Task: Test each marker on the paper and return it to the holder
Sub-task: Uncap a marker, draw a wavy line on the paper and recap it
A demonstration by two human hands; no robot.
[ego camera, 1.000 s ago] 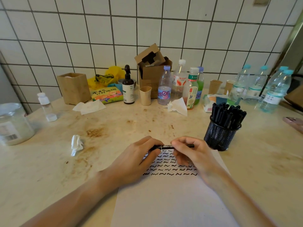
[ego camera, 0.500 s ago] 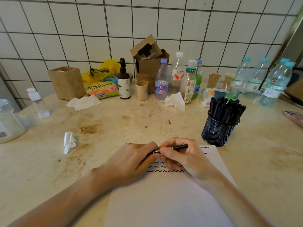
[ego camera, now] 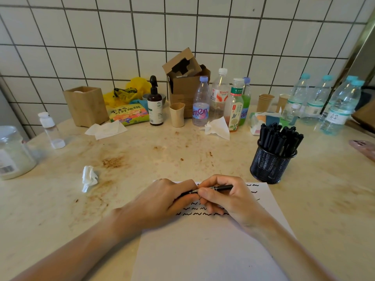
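Both hands have closed together along the marker since the earlier frames, and less of its barrel now shows between them. Left hand (ego camera: 162,201): grip grasping the left end of the black marker (ego camera: 216,188), fingers curled around it. Right hand (ego camera: 227,196): grip grasping the marker barrel, thumb and forefinger pinching it just beside the left hand's fingers. The marker lies roughly level, its right end protruding past the right hand's knuckles, above the far part of the paper (ego camera: 203,252).

The paper lies on the near part of the tabletop (ego camera: 142,159) and carries rows of short black wavy strokes, partly hidden under the hands. The black mesh holder (ego camera: 269,167) stands upright to the far right of the paper, just beside its far right corner, filled with black markers standing on end. A crumpled tissue (ego camera: 88,177) lies left of the hands, well apart from the paper. Bottles, paper cups and a cardboard box (ego camera: 184,82) line the far edge against the tiled wall.
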